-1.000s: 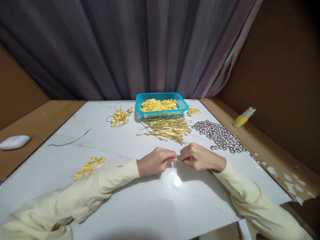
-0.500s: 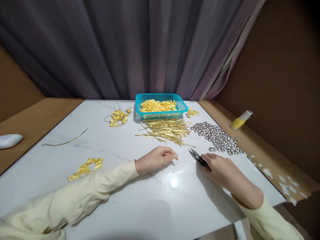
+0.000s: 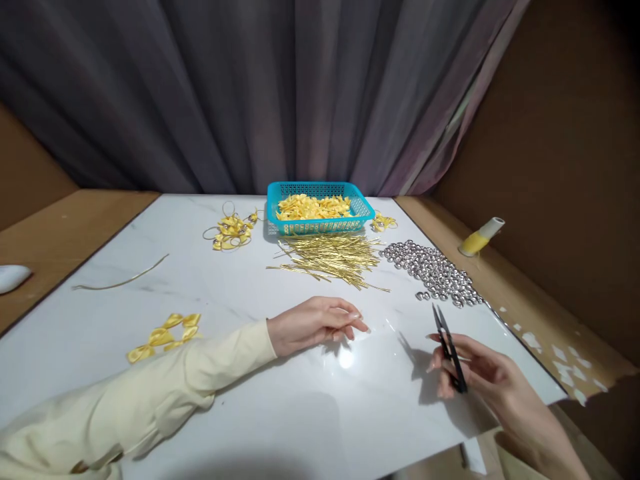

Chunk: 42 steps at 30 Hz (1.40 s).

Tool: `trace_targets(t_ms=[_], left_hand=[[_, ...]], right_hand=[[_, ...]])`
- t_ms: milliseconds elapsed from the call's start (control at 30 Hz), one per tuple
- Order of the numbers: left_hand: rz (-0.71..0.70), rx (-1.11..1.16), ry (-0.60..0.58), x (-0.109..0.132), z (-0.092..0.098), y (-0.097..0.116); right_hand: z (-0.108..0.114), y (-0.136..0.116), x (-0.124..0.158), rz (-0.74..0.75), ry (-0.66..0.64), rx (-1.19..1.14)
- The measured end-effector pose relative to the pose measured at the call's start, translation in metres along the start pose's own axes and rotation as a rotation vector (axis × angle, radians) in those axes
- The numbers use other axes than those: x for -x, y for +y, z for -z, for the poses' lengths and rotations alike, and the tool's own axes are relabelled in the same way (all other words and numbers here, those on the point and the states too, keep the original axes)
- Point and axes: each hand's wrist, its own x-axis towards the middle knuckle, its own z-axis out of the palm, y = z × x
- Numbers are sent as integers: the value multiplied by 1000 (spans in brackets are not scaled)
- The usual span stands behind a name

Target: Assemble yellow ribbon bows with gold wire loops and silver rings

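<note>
One pair of black thread snips [image 3: 453, 360] is held in the right hand [image 3: 493, 377], above the right part of the white, faintly veined tabletop [image 3: 280, 413], near its edge. The handles are dark and slim; the narrow metal blades are parted slightly at the tips and are pointed toward the far side, where a heap of silver beads [image 3: 435, 270] is spread. By the right fingers the snips are loosely grasped. The left hand [image 3: 310, 327] is rested low near the middle, its fingers loosely extended; whether something very thin is kept between them cannot be told.

At the far side a turquoise perforated basket [image 3: 271, 210] is placed, partly filled with small yellow ribbon pieces [image 3: 313, 208]. Just in front of it, gold strips [image 3: 335, 257] are piled. To the left of the basket, yellow bows with looped cords [image 3: 233, 233] are clustered, and a smaller yellow cluster [image 3: 383, 222] is seen at its right. Several loose satin bows [image 3: 160, 336] are laid near the left sleeve [image 3: 200, 370].

Compared with half a second ago, the snips have been shifted to the right and turned more upright, and the right palm is now turned inward. The left fingers, then pinched together, have been loosened and spread. The basket and the piles are left as they were.
</note>
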Motion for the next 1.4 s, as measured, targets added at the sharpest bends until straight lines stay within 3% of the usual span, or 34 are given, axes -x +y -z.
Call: trace_targets(t_ms=[100,200,467,700,967,1400], left_hand=[[25,64,-10,0,0,-2],[24,107,-22,-1,0,-3],[25,55,36,0,-5,4],[16,-26,45,3,-12,7],[-104,-147,70,10,-22,5],[-92,-241,247,12,-28,4]], right_hand=[[-17,14,9,15,43,-284],[-31,18,8,-17,95,-407],[-52,-1,-2,-57,122,-663],[-73,-6,-2,-150,98,-540],[-91,-9,-2,-292,-5,-550],[-110,-8,-12,-231,28,-579]])
